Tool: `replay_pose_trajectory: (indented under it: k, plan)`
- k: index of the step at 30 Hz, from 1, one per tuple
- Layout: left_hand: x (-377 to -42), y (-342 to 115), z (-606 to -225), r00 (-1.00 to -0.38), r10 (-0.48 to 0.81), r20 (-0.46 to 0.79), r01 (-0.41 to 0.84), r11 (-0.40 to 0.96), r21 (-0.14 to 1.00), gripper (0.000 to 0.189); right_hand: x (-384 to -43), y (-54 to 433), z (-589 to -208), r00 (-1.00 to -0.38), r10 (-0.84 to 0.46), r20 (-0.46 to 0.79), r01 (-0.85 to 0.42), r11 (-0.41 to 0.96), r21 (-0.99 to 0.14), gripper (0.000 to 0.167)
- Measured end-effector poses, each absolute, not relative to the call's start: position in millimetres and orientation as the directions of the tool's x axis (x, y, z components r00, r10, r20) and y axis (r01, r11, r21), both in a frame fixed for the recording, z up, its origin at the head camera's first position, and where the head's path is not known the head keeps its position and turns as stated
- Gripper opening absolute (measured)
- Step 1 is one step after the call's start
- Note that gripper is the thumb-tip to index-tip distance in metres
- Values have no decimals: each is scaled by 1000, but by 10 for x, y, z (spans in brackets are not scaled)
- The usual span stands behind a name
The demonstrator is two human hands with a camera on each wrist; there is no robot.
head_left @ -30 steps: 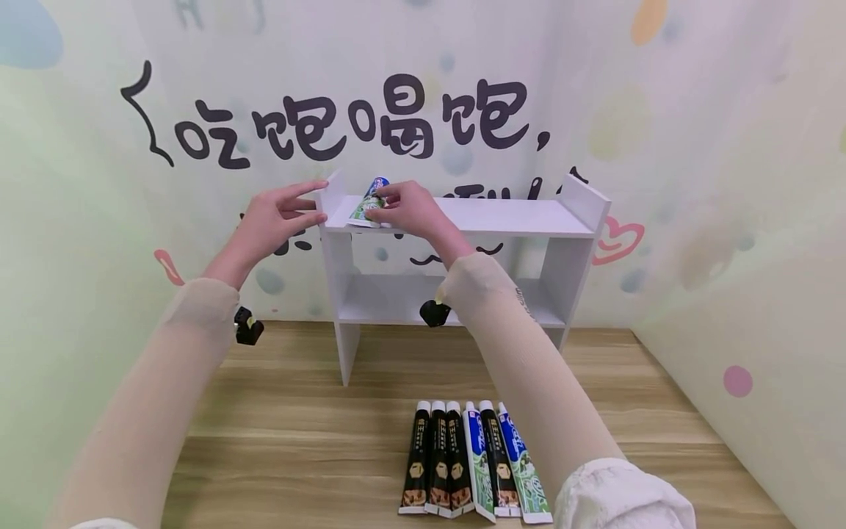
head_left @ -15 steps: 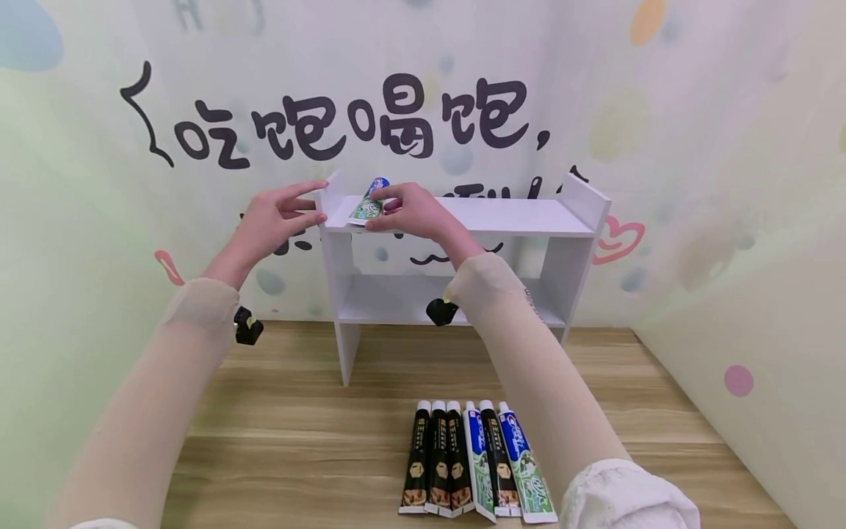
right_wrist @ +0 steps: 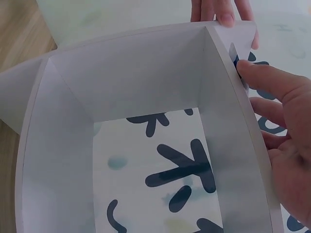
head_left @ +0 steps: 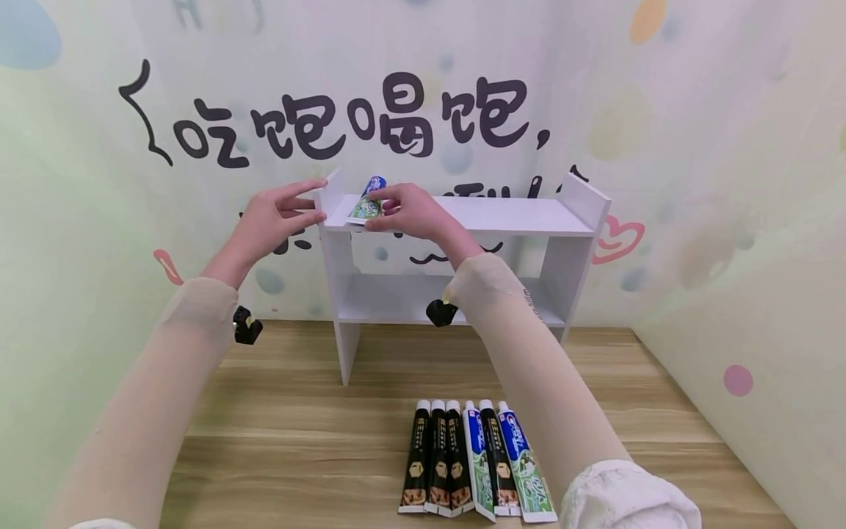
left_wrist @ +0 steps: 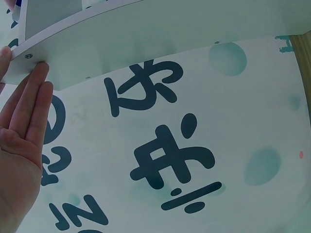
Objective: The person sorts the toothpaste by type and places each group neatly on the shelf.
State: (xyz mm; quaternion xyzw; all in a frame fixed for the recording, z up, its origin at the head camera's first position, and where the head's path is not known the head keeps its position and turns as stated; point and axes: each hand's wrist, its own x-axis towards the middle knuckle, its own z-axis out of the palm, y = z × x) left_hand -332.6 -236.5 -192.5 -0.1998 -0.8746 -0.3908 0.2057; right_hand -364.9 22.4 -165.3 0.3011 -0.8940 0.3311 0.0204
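A blue, white and green toothpaste tube [head_left: 366, 209] lies at the left end of the top board of a white two-tier shelf [head_left: 509, 214]. My right hand [head_left: 413, 211] holds this tube, thumb by its flat near end and index finger across its right side. The other right fingers are bent beside it. My left hand [head_left: 276, 213] touches the shelf's left side panel [head_left: 330, 192]. In the left wrist view its fingers [left_wrist: 34, 104] lie straight against the panel's outer face, and the thumb is at the front edge. The tube's right side is partly hidden.
On the wooden tabletop [head_left: 277, 426], in front of the shelf, several black toothpaste tubes [head_left: 436, 463] and two blue-green ones [head_left: 522, 463] lie in a row. A printed wall [head_left: 423, 44] stands close behind the shelf, and more wall rises at both sides.
My right hand has shifted slightly; its index finger now lies more plainly along the tube's right side, and the tube has barely moved left. My left hand stays at the side panel.
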Motion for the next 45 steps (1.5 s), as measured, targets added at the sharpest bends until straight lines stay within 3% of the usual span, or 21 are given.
replay_pose_trajectory:
  k: [13, 28, 40, 45]
  plan:
    - [-3317, -2364, -1922, -835, 186, 517, 508, 621, 597, 56, -3570, 246, -1704, -785, -531, 320, -616, 612, -496, 60]
    - [-3326, -2356, -1924, -828, 183, 530, 514, 626, 586, 56, -3179, 730, -2024, -623, -483, 615, -778, 461, -427, 51]
    - [-3302, -2353, -1907, -832, 170, 527, 502, 635, 588, 56, -2785, 1138, -2400, -535, -494, 685, -836, 422, -349, 53]
    - [-3295, -2349, -1910, -836, 173, 521, 502, 625, 598, 56, -2680, 1317, -2640, -534, -469, 703, -835, 421, -354, 55]
